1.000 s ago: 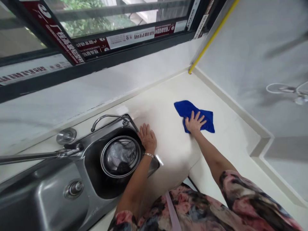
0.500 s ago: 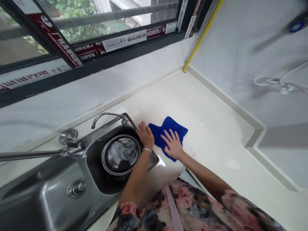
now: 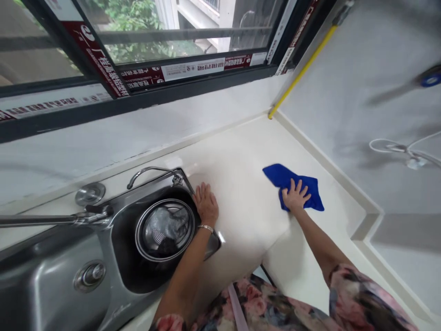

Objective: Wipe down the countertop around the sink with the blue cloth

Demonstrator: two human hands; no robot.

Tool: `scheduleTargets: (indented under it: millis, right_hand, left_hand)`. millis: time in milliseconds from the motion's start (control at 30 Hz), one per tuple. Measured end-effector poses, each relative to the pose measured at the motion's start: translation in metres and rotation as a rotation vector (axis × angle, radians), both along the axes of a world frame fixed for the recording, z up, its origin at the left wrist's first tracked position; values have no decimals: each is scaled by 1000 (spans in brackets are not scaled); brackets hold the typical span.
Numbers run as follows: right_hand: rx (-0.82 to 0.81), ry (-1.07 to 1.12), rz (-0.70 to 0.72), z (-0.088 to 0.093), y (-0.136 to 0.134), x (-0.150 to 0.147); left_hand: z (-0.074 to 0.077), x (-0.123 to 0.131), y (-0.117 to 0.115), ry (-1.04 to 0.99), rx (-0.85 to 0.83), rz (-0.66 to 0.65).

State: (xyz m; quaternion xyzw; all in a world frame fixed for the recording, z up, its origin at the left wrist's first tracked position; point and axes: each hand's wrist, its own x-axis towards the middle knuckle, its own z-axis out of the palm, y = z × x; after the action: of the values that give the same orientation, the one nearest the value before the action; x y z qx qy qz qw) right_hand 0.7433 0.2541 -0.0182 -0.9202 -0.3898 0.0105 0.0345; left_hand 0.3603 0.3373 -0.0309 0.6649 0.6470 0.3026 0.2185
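My right hand point(image 3: 295, 196) lies flat with spread fingers on a blue cloth point(image 3: 312, 190), pressing it onto the cream countertop point(image 3: 241, 184) to the right of the sink. My left hand point(image 3: 206, 203) rests palm down, fingers together and stretched out, on the right rim of the steel sink point(image 3: 113, 257); a thin bracelet sits at the wrist. It holds nothing.
A steel bowl or strainer point(image 3: 164, 229) sits in the sink basin. A curved tap point(image 3: 151, 172) and a long steel spout point(image 3: 51, 220) stand behind it. A dark-framed window point(image 3: 155, 87) runs along the back wall. A yellow pipe point(image 3: 303, 69) rises in the corner.
My right hand has slid the blue cloth from beside my left hand back out to the right across the countertop. My left hand has stayed on the sink rim.
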Motion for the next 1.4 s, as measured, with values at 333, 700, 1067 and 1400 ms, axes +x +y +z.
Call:
scheduleTargets:
  millis: [333,700,1067,1400]
  right_hand:
    - [18,100,296,16,185,-123]
    - [90,163,919,16,-5,-207]
    - [29,-30,228,2,-68,-9]
    - [6,97,-261,15,134,68]
  left_hand:
    - [3,-3,-1,80,-18,3]
    - [10,-3,9,85,12,22]
    - [8,-4,9,174,96,-18]
    - [-2,-15,9,179,133,-43]
